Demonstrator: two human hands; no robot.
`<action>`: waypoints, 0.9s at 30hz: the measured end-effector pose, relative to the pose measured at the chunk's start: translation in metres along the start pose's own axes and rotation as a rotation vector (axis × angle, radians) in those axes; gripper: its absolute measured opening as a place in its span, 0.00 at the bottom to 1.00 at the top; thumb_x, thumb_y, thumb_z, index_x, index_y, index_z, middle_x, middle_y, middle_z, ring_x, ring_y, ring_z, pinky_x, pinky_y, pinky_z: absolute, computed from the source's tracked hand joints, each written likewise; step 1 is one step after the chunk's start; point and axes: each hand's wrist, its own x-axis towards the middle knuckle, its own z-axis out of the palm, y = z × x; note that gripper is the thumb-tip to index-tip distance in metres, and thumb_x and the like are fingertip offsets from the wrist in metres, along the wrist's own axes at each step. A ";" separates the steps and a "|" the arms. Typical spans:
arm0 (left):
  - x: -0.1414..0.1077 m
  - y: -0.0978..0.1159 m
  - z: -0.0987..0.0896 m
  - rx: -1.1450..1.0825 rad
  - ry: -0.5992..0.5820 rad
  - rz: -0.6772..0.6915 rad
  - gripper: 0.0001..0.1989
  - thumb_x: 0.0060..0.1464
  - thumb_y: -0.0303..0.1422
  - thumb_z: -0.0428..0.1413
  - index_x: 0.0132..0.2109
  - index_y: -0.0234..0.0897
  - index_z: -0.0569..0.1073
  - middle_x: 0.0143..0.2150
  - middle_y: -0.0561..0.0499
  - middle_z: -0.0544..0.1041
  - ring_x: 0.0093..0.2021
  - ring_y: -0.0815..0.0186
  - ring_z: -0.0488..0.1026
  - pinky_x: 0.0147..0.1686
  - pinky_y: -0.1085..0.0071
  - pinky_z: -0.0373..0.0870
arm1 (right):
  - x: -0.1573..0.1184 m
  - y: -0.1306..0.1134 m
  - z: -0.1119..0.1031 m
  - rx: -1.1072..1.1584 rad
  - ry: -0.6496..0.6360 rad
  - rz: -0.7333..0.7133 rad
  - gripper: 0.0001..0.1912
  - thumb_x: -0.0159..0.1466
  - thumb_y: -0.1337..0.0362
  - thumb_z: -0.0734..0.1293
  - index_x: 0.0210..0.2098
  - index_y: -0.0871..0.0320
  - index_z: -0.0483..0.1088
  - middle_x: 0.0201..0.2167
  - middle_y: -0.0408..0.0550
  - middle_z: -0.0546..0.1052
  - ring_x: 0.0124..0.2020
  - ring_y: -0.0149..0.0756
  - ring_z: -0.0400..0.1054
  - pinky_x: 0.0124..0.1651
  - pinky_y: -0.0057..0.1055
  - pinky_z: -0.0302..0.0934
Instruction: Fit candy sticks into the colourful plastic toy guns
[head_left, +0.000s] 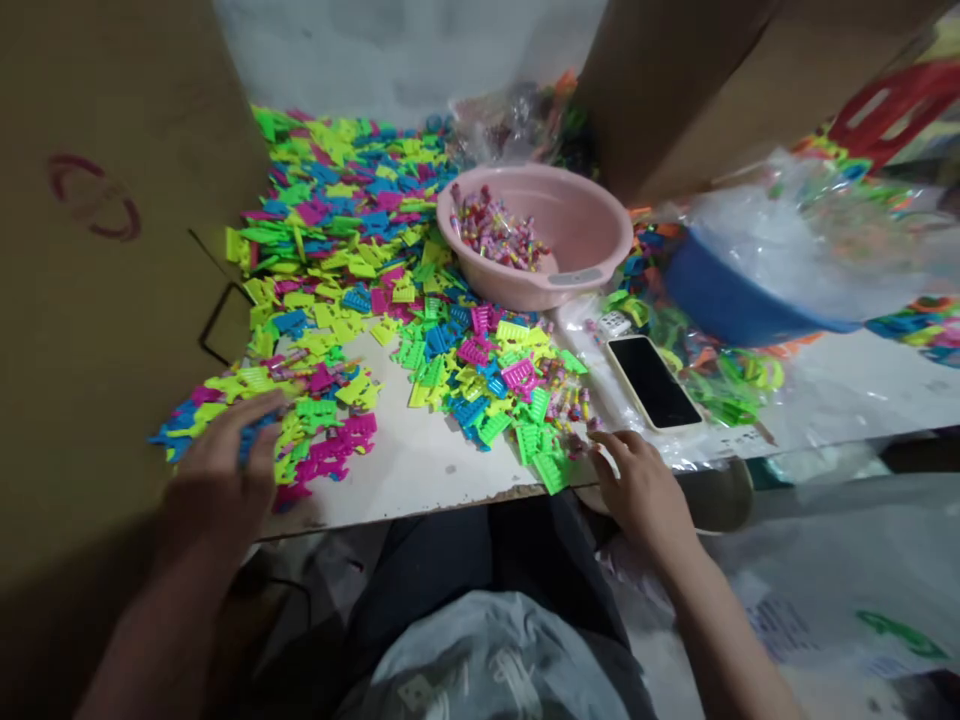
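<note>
My left hand [225, 465] reaches over the near left heap of small flat plastic pieces [319, 412] in green, yellow, pink and blue. Its thumb and fingers are apart, slightly blurred, and I see nothing held between them. Beside the table's front edge, my right hand [641, 490] is bent, with a gap between thumb and forefinger. Its fingertips are close to a cluster of small colourful beaded pieces [571, 400]. Bright green comb-like plastic pieces [551, 468] lie just left of those fingers.
A pink basin [592, 220] holds many small beaded pieces. A phone [656, 380] lies on clear plastic to its right, near a blue basin [727, 295] topped with plastic bags. Cardboard boxes [112, 330] stand at left and back right. A large pile of coloured pieces [345, 190] spreads behind.
</note>
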 end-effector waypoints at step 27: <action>0.002 0.094 0.132 -0.202 -0.546 -0.049 0.28 0.51 0.30 0.60 0.59 0.34 0.66 0.52 0.39 0.73 0.53 0.53 0.71 0.51 0.60 0.68 | -0.010 0.019 0.027 0.276 0.123 0.018 0.13 0.68 0.59 0.56 0.43 0.59 0.68 0.34 0.54 0.72 0.34 0.44 0.70 0.38 0.40 0.65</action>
